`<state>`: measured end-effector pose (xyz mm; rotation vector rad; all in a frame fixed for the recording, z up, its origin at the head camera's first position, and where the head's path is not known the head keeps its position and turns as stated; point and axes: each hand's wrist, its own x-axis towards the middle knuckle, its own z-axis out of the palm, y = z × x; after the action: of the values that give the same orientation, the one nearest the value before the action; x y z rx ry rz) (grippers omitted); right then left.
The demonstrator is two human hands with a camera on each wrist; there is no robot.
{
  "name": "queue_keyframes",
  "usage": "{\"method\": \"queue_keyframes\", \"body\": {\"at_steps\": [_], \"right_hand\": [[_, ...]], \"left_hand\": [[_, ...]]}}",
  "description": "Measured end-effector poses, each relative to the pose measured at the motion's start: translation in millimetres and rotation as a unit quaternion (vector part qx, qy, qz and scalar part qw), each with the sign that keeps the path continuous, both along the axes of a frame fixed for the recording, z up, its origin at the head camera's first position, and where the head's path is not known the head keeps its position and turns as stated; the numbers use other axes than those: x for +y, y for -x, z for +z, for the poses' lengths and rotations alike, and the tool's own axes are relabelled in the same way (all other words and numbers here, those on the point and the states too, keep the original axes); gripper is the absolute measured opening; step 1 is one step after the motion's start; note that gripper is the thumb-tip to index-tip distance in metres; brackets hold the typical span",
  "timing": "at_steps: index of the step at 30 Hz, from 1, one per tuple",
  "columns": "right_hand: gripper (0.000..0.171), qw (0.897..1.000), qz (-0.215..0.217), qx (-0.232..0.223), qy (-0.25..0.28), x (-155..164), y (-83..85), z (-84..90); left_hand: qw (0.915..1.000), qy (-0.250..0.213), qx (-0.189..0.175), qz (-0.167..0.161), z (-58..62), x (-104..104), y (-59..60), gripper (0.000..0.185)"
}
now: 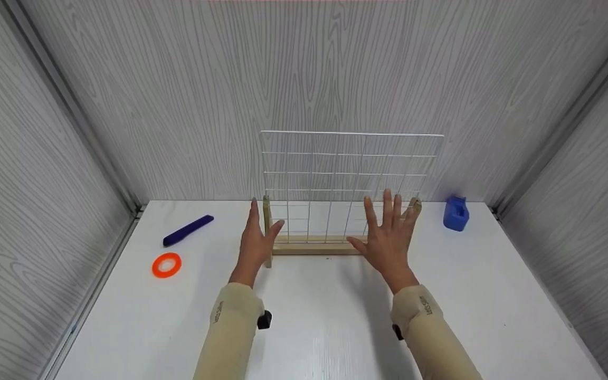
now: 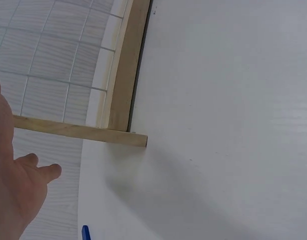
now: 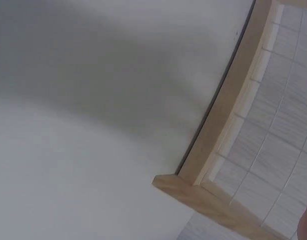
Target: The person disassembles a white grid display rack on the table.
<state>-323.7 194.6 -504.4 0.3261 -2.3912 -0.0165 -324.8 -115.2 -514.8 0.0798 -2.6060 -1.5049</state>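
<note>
A white wire grid (image 1: 349,172) stands upright in a wooden base (image 1: 314,249) near the back of the table. By the base's left end piece (image 2: 78,131), my left hand (image 1: 256,240) is held with its fingers extended and thumb apart, holding nothing. My right hand (image 1: 390,244) spreads its fingers in front of the grid's right part, covering some of the base's right side. It holds nothing, and whether it touches the wires cannot be told. In the right wrist view, the wooden base (image 3: 228,105) shows, with just a bit of a finger (image 3: 306,222) at the edge.
On the left of the white table (image 1: 314,327) lie a dark purple-blue bar-shaped item (image 1: 188,230) and an orange ring (image 1: 167,265). A blue tape dispenser (image 1: 456,214) sits at the back right. Grey wood-grain panels (image 1: 177,95) enclose the table at the back and sides.
</note>
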Motion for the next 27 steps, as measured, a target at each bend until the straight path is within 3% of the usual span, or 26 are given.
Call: {"method": "queue_keyframes", "body": {"at_steps": [5,13,23,27], "right_hand": [[0.124,1.0,-0.009,-0.024,-0.006,-23.5,3.9,9.0],[0.135,0.999,0.027,0.01,0.018,-48.7,12.5,13.5],[0.136,0.999,0.011,0.034,0.007,-65.2,18.5,21.6],[0.129,0.999,0.012,0.039,0.005,-65.9,22.9,25.6]], "left_hand": [[0.9997,-0.022,0.008,0.003,1.0,2.3,4.2,0.094],[0.9995,-0.027,0.0,0.017,1.2,6.8,12.5,0.093],[0.9994,-0.026,0.009,0.018,2.0,11.2,14.7,0.086],[0.9994,-0.029,0.01,0.016,1.1,12.2,14.5,0.086]]}}
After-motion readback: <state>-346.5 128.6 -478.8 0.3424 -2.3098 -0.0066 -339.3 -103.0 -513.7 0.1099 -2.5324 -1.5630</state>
